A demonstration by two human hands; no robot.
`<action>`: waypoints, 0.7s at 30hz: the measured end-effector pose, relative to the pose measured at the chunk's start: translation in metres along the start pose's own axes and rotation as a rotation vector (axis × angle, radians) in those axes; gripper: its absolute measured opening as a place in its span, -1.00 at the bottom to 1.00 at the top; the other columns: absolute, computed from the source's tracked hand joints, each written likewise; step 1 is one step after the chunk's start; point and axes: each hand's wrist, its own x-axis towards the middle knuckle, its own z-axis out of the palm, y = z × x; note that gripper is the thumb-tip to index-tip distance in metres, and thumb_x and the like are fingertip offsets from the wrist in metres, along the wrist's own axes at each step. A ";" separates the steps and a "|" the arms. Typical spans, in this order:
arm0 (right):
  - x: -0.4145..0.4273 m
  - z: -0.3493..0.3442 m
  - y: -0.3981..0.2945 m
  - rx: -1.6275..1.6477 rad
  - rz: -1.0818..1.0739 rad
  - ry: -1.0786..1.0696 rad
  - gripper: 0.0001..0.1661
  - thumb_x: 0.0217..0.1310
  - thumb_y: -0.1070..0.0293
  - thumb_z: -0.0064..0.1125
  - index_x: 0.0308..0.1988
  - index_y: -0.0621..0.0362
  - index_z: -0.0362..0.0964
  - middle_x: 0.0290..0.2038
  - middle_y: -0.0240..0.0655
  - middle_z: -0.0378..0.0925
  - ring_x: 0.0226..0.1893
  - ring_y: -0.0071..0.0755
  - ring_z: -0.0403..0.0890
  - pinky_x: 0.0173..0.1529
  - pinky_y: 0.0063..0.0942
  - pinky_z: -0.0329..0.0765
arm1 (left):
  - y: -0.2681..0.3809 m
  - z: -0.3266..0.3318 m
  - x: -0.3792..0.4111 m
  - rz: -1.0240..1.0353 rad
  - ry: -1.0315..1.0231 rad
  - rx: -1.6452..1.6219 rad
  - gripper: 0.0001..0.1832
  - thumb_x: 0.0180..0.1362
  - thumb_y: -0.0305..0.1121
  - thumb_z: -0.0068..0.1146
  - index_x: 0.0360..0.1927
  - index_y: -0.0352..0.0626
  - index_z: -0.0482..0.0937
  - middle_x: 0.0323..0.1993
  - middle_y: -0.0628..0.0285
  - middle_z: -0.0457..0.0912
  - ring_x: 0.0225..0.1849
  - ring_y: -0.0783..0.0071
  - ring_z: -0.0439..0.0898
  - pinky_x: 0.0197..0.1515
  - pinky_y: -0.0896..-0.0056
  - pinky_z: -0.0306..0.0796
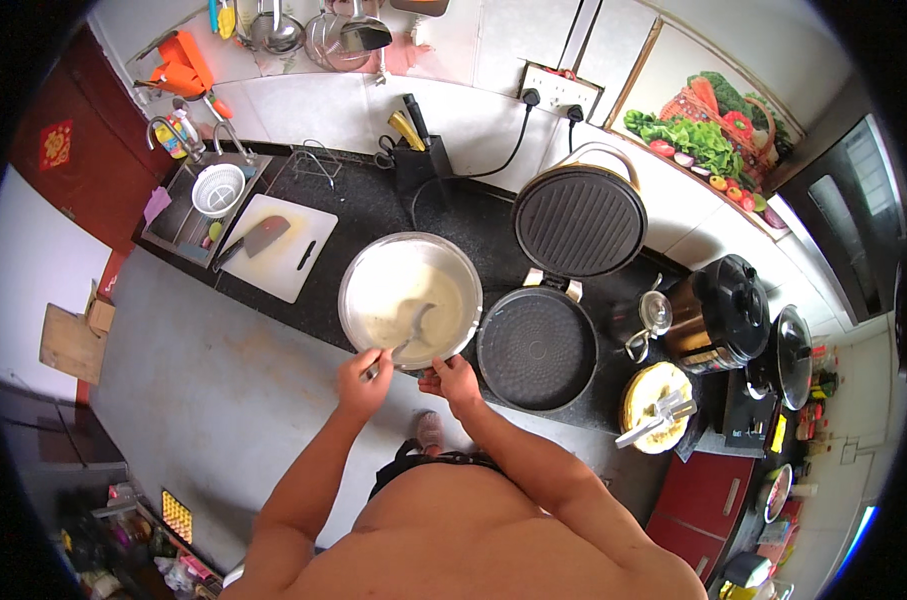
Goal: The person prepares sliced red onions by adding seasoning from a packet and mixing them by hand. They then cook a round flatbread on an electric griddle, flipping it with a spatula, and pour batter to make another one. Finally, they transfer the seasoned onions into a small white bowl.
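Observation:
A large metal basin of pale, creamy batter stands at the counter's front edge. My left hand grips the handle of a metal ladle, whose bowl dips into the batter. At the basin's near rim, the fingers of my right hand are closed on the edge. Right of the basin lies an electric griddle with its lid raised; its round dark lower plate has nothing on it. The ridged upper plate tilts back towards the wall. Flatbreads are stacked further right, with metal tongs on top.
A cleaver rests on a white cutting board at the left, beside a sink holding a white colander. Behind the basin is a knife block. A black cord crosses the counter. A glass jar and large pot stand right.

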 end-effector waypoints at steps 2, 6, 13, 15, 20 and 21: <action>0.002 0.002 -0.001 -0.003 0.016 -0.010 -0.69 0.48 0.28 0.04 -0.09 0.35 0.27 -0.26 -0.10 0.54 -0.35 -0.11 0.72 -0.23 -0.20 0.77 | -0.008 0.003 0.021 0.032 0.009 -0.042 -0.85 0.26 -0.43 0.19 -0.28 -0.34 0.67 -0.50 0.14 0.66 -0.46 0.55 0.58 -0.38 0.43 0.42; 0.004 -0.003 0.000 -0.008 0.013 -0.001 -0.69 0.49 0.28 0.04 -0.09 0.35 0.26 -0.26 -0.09 0.54 -0.35 -0.09 0.72 -0.22 -0.20 0.77 | -0.015 -0.028 0.020 0.053 0.100 0.114 -0.90 0.24 -0.46 0.19 -0.29 -0.30 0.64 -0.46 0.02 0.67 -0.47 0.18 0.66 -0.42 0.27 0.43; 0.002 0.001 0.000 0.006 0.024 -0.010 -0.68 0.49 0.26 0.03 -0.10 0.36 0.25 -0.25 -0.08 0.53 -0.34 -0.09 0.73 -0.20 -0.19 0.78 | -0.042 -0.012 0.035 0.145 0.240 0.124 -0.87 0.22 -0.46 0.22 -0.24 -0.31 0.67 -0.42 0.02 0.69 -0.49 0.26 0.65 -0.43 0.33 0.46; 0.002 0.003 -0.001 0.009 0.028 -0.001 -0.67 0.49 0.26 0.03 -0.10 0.36 0.25 -0.24 -0.08 0.53 -0.34 -0.09 0.73 -0.20 -0.19 0.78 | -0.048 0.002 0.048 0.046 0.191 -0.016 -0.85 0.23 -0.45 0.23 -0.19 -0.32 0.68 -0.43 0.07 0.70 -0.52 0.36 0.64 -0.43 0.39 0.47; 0.002 0.002 -0.001 -0.009 0.023 -0.001 -0.66 0.48 0.25 0.05 -0.09 0.35 0.25 -0.23 -0.09 0.54 -0.34 -0.12 0.73 -0.21 -0.20 0.77 | -0.044 0.023 0.042 -0.359 -0.009 -0.465 -0.78 0.37 -0.41 0.11 -0.12 -0.39 0.68 -0.46 0.24 0.66 -0.54 0.58 0.57 -0.48 0.49 0.49; 0.003 0.002 0.001 -0.010 0.028 0.001 -0.66 0.48 0.25 0.05 -0.09 0.35 0.25 -0.23 -0.09 0.54 -0.34 -0.12 0.73 -0.21 -0.20 0.77 | -0.041 0.024 0.038 -0.416 0.006 -0.519 -0.78 0.38 -0.41 0.11 -0.11 -0.39 0.67 -0.47 0.23 0.65 -0.55 0.57 0.57 -0.48 0.47 0.51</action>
